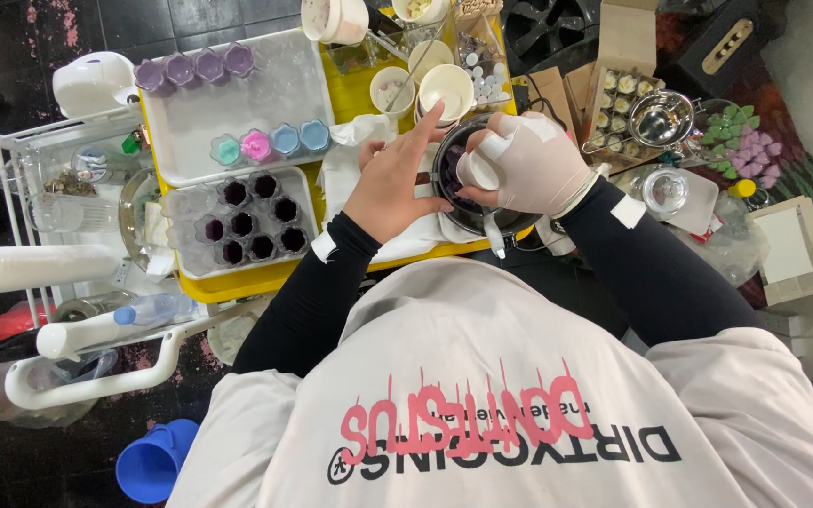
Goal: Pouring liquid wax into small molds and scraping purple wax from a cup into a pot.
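Gloved right hand [540, 165] grips a small white cup [478, 170], tipped sideways, mouth facing left over the dark melting pot [468, 218]. Bare left hand [397, 179] rests at the pot's rim, index finger extended upward.

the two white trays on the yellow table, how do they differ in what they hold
The upper tray holds few moulds: four purple ones along its far edge and a row of green, pink and blue ones, with much bare surface. The lower tray is smaller and packed with clear cups of dark purple filling. The upper tray's moulds look pale and opaque, the lower tray's dark. Both are white, rectangular and lie beside the left hand.
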